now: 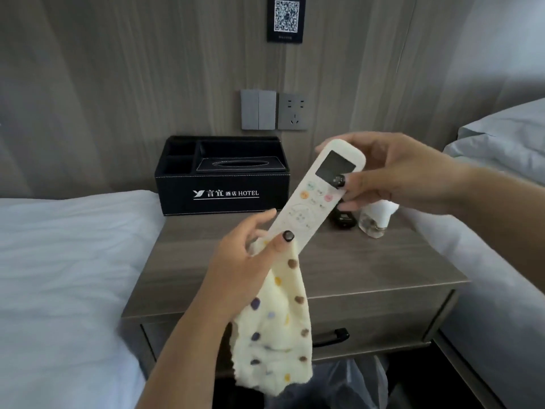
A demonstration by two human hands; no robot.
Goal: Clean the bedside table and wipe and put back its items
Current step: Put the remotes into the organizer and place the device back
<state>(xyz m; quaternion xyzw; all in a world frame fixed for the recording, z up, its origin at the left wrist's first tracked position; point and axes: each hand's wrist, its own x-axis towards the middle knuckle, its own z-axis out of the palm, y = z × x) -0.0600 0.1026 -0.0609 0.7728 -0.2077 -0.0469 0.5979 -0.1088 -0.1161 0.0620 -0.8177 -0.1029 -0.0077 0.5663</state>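
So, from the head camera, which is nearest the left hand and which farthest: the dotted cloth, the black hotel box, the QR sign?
1. Dotted cloth: held in the left hand, hanging below it.
2. Black hotel box: behind the hand, at the table's back.
3. QR sign: high on the wall, farthest.

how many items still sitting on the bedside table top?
3: the black hotel organizer box at the back left, a small black object and a clear bottle at the back right, both partly hidden behind the right hand. More may be hidden.
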